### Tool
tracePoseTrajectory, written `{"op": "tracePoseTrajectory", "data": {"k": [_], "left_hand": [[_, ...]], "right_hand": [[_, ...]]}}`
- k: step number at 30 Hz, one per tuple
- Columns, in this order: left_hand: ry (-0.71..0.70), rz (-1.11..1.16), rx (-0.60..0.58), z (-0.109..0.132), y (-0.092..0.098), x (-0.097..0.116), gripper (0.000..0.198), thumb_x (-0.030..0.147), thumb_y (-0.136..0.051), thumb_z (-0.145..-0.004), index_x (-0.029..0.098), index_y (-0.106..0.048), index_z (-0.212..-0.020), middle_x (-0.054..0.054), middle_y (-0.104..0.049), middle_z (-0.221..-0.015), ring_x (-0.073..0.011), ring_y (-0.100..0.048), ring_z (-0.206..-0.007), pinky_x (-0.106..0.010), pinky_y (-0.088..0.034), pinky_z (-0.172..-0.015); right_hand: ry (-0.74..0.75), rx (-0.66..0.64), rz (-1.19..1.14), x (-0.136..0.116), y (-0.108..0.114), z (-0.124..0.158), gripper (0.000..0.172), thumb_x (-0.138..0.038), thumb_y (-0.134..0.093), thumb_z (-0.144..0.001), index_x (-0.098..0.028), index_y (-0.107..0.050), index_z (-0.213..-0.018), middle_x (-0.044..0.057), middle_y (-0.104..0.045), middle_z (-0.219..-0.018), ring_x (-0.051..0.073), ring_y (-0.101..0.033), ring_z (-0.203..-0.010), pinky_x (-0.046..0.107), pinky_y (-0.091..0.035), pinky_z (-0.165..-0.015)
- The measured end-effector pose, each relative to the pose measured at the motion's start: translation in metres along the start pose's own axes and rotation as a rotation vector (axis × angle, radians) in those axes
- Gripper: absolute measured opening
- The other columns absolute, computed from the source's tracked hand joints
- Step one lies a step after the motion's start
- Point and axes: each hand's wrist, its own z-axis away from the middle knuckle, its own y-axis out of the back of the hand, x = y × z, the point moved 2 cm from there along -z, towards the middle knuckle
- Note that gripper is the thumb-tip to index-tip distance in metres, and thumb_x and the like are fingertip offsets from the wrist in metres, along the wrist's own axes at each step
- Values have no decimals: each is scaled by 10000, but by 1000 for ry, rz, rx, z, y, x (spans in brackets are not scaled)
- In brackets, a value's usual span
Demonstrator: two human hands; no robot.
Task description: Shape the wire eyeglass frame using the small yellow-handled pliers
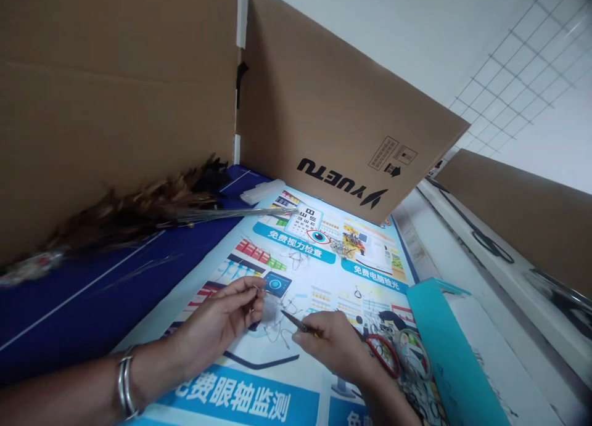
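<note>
My left hand [238, 306], with metal bangles [126, 383] at the wrist, is closed in a pinch over the printed sheet. Between thumb and forefinger shows a tiny thin piece that looks like wire [257, 288]; most of it is hidden. A little to the right, my right hand [330, 339] is wrapped round needle-nose pliers [296, 320], their dark tip pointing toward the left hand. The tip touches nothing I can see. Thin bent wires [279, 330] lie on the sheet between and below the hands.
Brown feathers [152, 207] and long straight wires [240, 213] lie on the blue cloth at left. Red-handled scissors [383, 356], a clear round roll [413, 354] and a teal box [456, 346] are at right. Cardboard panels [324, 105] stand behind.
</note>
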Motion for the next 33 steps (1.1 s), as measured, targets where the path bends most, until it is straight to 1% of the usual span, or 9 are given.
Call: {"op": "tracePoseTrajectory", "data": {"k": [5,11,16,19,23,26,28,32,33], "left_hand": [[31,19,-20,3,-5,-2,179,20,-563,-892,128,-704,-920,-55,-633,-801,-131,-619,-711,-219,-552,-668],[62,6,-89,5,-4,-3,120,93,-599,-910,153,-700,-928,-51,-645,-814,-141,-623,-748,-216,-546,-702],[75,12,-90,7,-7,-4,97,110,-612,-913,166,-690,-899,-42,-645,-850,-138,-619,-782,-214,-539,-726],[83,1,-93,8,-9,-3,94,122,-608,-918,170,-687,-898,-37,-638,-854,-136,-611,-785,-214,-530,-725],[76,-34,-129,8,-9,-3,98,147,-592,-933,180,-683,-915,-29,-633,-885,-128,-587,-779,-218,-507,-733],[62,-64,-156,9,-9,-3,84,173,-599,-930,186,-680,-913,-25,-626,-886,-133,-571,-782,-224,-480,-725],[51,-91,-150,9,-9,-3,70,187,-613,-921,188,-681,-903,-23,-618,-879,-141,-564,-799,-234,-464,-729],[45,-143,-136,10,-11,-3,57,217,-636,-904,190,-686,-906,-26,-614,-840,-160,-551,-806,-262,-440,-731],[48,-157,-140,10,-11,-3,64,226,-636,-903,189,-688,-915,-27,-615,-822,-162,-547,-794,-267,-435,-727]], "right_hand": [[3,-29,-9,0,-3,-1,331,-303,-594,-822,-178,-408,-579,-68,-357,-550,70,-365,-549,216,-202,-506],[-6,-69,5,-3,-2,-1,320,-305,-608,-816,-172,-436,-581,-71,-376,-549,66,-363,-548,219,-193,-503],[-7,-79,-29,-4,-2,0,325,-294,-615,-809,-170,-426,-575,-71,-384,-567,64,-355,-553,217,-195,-502],[5,-105,-98,-3,-2,0,308,-299,-617,-816,-167,-464,-583,-71,-393,-578,65,-350,-553,211,-205,-498],[22,-153,-194,0,-2,2,247,-294,-623,-826,-162,-556,-628,-67,-435,-594,69,-392,-569,195,-235,-505],[7,-172,-152,2,-1,3,237,-296,-617,-841,-165,-580,-647,-65,-466,-584,74,-429,-568,191,-253,-508],[3,-125,-23,2,0,4,260,-316,-599,-869,-170,-586,-654,-56,-504,-592,86,-465,-581,196,-269,-524],[-18,217,445,2,7,4,166,-287,-574,-902,-184,-640,-790,9,-650,-777,153,-568,-739,231,-323,-629],[-16,272,545,2,9,4,132,-267,-573,-903,-187,-648,-829,25,-668,-819,171,-582,-779,242,-333,-655]]}}
